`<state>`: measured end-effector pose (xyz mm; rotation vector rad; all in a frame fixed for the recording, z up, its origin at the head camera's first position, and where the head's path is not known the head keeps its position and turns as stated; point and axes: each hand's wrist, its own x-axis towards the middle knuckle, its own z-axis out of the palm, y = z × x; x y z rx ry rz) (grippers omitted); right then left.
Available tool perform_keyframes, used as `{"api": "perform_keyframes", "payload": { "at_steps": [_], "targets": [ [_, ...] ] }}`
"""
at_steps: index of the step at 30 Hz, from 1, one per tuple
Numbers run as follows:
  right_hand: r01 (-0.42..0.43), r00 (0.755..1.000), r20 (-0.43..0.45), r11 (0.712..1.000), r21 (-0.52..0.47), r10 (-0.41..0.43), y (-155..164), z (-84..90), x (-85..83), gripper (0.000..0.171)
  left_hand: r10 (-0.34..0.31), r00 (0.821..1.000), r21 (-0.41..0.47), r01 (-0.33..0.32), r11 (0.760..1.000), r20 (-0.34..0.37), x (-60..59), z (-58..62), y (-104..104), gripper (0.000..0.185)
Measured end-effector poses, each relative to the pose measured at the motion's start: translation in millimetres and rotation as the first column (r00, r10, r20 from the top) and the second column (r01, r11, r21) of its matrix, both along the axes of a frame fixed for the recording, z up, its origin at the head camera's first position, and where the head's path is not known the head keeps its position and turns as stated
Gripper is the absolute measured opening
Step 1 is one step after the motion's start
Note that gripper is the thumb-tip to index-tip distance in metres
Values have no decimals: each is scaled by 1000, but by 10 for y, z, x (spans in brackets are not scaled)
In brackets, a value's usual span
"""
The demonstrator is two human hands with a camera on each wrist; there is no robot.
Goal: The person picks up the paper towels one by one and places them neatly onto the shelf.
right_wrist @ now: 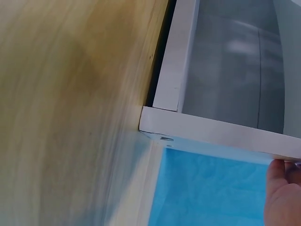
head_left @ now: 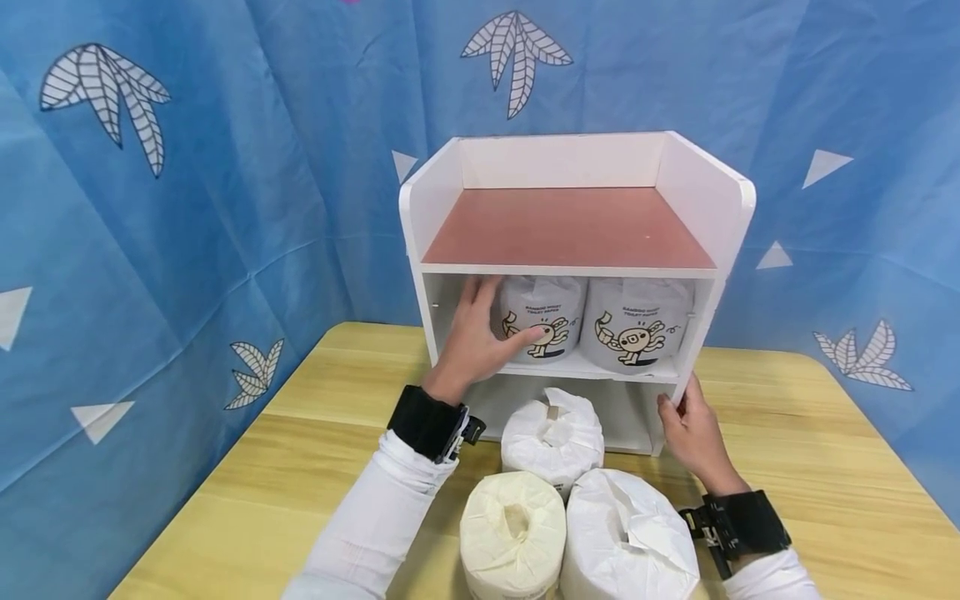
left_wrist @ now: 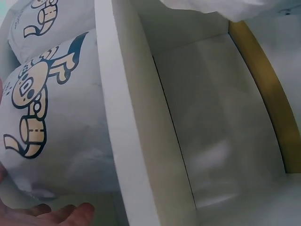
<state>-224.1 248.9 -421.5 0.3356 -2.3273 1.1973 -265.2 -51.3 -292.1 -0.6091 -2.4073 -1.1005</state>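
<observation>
A white two-tier shelf unit [head_left: 577, 268] with a reddish-brown top stands on the table. In its upper compartment sit two wrapped toilet paper rolls side by side, the left roll [head_left: 536, 300] and the right roll [head_left: 637, 304], both printed with a cartoon figure. My left hand [head_left: 483, 333] is at the left roll, its thumb across the front and its fingers along the left side. In the left wrist view those fingers [left_wrist: 80, 214] lie loosely extended beside the wrapper. My right hand [head_left: 693, 429] holds the lower front edge of the shelf's right side panel [right_wrist: 225, 136].
Before the shelf stand three more wrapped rolls: a small white one [head_left: 555, 433], a cream one [head_left: 513, 533] and a larger white one [head_left: 630, 542]. The lower compartment [left_wrist: 207, 113] opens behind them. Wooden tabletop [head_left: 795, 433] extends either side; a blue patterned cloth [head_left: 300, 108] hangs behind.
</observation>
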Motion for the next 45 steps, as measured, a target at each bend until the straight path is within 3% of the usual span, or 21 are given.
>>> {"api": "perform_keyframes", "payload": {
  "at_steps": [11,15,19,22,26,29,35,39,42,45],
  "targets": [
    [2,1000,23,1000,-22,-2,9,1,18,51,-5,1000,85,6,996,-7,163,-254,-150,100],
    [9,999,31,1000,-25,-8,-3,-1,25,51,6,1000,153,-1,988,-30,220,-350,-200,87],
    [19,999,40,1000,-23,-18,-9,-26,30,49,21,989,256,16,967,-143,242,-468,-250,64],
    [29,999,44,999,-21,-28,-12,-57,33,47,77,951,336,30,942,-301,242,-561,-292,42],
    [42,998,43,999,-14,-42,-21,-91,34,46,200,863,433,25,901,-464,259,-660,-344,19],
    [57,998,35,998,-11,-57,-32,-93,34,45,279,825,492,-1,871,-492,268,-693,-378,14],
    [34,998,62,999,-41,-31,-31,-16,56,45,363,790,565,-26,825,-494,240,-675,-441,19],
    [21,995,98,999,-40,-17,17,60,100,48,396,815,598,-77,798,-423,244,-659,-455,30],
    [88,990,109,996,-1,-87,43,107,160,43,403,857,602,-145,785,-320,260,-646,-456,41],
    [145,983,108,989,37,-149,54,150,227,32,382,901,580,-202,789,-205,264,-644,-469,53]
  ]
}}
